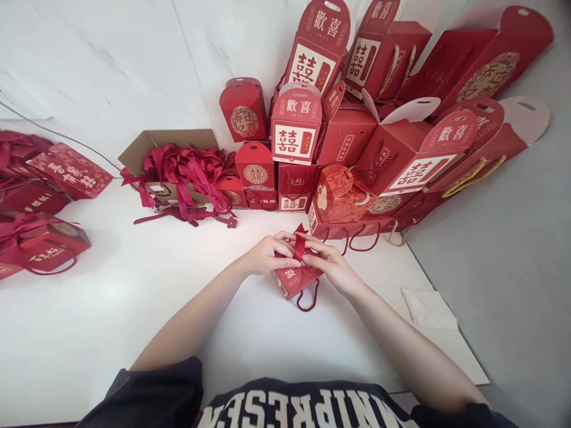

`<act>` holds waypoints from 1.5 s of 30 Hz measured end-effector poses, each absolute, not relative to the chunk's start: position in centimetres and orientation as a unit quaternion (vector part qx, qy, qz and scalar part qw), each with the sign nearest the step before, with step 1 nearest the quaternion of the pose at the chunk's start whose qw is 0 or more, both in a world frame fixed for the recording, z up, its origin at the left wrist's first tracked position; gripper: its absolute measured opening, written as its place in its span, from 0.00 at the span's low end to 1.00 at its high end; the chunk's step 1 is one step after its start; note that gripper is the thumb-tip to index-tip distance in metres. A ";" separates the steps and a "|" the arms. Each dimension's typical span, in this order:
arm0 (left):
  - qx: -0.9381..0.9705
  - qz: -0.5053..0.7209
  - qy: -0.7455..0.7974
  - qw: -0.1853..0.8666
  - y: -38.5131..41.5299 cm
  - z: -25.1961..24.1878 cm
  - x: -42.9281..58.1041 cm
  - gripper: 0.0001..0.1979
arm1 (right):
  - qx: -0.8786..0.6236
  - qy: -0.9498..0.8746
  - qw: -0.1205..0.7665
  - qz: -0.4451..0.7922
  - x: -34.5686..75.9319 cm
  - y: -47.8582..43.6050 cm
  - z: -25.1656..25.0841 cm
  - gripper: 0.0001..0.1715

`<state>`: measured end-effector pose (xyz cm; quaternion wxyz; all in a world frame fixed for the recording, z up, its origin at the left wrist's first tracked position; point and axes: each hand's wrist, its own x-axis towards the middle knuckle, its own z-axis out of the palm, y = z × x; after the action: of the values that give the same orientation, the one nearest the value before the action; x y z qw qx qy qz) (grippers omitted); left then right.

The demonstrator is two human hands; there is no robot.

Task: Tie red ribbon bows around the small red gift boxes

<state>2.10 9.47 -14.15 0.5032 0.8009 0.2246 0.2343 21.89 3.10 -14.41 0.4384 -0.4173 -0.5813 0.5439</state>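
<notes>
A small red gift box (294, 283) with a cord handle lies on the white table in front of me. Above its top stands a dark red ribbon (300, 246), pinched between both hands. My left hand (273, 254) comes in from the left, its thumb and fingers closed on the ribbon. From the right, my right hand (328, 260) is closed on the same ribbon, fingertips close to the left ones. The hands cover much of the box's top, and how the ribbon is tied cannot be made out.
A cardboard carton (134, 151) heaped with red ribbons (187, 166) stands at the back. Many red gift boxes (297, 128) are stacked behind my hands and to the right. More boxes (57, 241) lie at the far left. White paper (429, 308) rests near the right table edge.
</notes>
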 end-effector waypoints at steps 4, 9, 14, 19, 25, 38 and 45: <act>0.787 0.245 0.233 0.515 9.4 -14.2 2.1 0.09 | -0.428 -0.503 0.474 0.583 20.7 3.6 -14.5 0.08; 0.802 0.226 0.224 0.505 9.5 -14.0 2.1 0.10 | -0.433 -0.347 0.511 0.657 20.5 3.5 -14.8 0.12; 0.800 0.232 0.210 0.513 9.5 -14.0 2.1 0.09 | -0.450 -0.227 0.593 0.628 21.2 2.6 -14.5 0.13; 0.790 0.231 0.223 0.523 9.6 -14.2 2.1 0.08 | -0.455 -0.193 0.684 0.537 21.9 1.7 -13.5 0.08; 0.789 0.226 0.225 0.525 9.5 -14.0 2.1 0.08 | -0.504 -0.265 0.685 0.454 23.9 1.5 -13.0 0.17; 0.806 0.235 0.215 0.499 9.6 -14.2 2.1 0.08 | -0.493 -0.571 0.434 0.492 21.6 1.3 -14.7 0.17; 0.809 0.228 0.216 0.497 9.5 -13.8 2.2 0.07 | -0.421 -0.381 0.498 0.655 20.1 3.6 -14.8 0.08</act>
<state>2.16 9.46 -13.79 0.4972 0.8086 0.2163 0.2282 20.14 3.62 -14.77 0.4981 -0.4214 -0.3809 0.6552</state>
